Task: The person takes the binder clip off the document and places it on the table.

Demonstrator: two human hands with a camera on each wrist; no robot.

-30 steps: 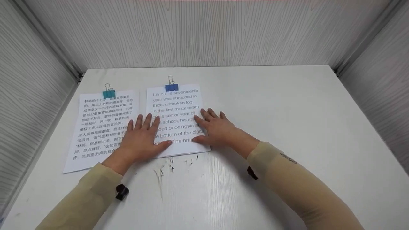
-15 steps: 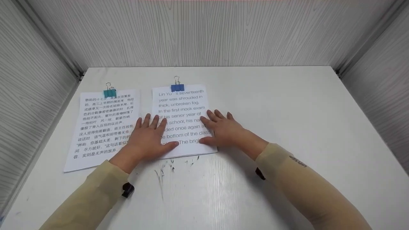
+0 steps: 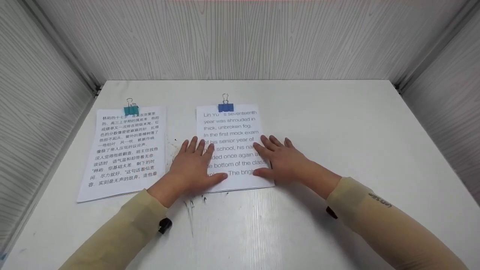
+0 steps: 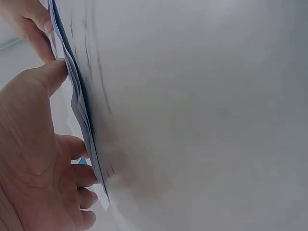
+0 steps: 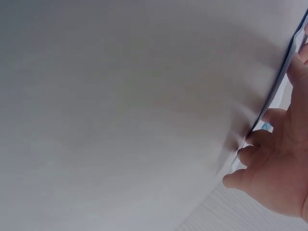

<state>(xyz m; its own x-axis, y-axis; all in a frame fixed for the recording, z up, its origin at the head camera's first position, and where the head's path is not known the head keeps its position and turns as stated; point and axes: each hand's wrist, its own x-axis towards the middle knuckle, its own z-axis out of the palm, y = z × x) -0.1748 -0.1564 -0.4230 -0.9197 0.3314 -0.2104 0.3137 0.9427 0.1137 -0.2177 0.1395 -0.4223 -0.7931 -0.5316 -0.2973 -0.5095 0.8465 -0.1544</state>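
Observation:
A stack of paper with English print lies flat on the white table, held at its top edge by a blue binder clip. My left hand rests along the stack's left edge, fingers spread and thumb on the lower part of the sheet. Over the right edge lies my right hand, its fingers straight and its thumb pointing inward. Both hands cover bits of the print. In the left wrist view the thumb touches the stack's bottom edge, where several sheets show as layers.
To the left lies a second paper stack with Chinese print, clipped by a teal binder clip. Dark smudges mark the white table near the front. Wood-grain panels enclose the back and both sides.
Both hands and the English-print stack have slid right and slightly toward me, widening the gap to the Chinese-print stack. The left hand no longer overlaps the Chinese-print stack's text.

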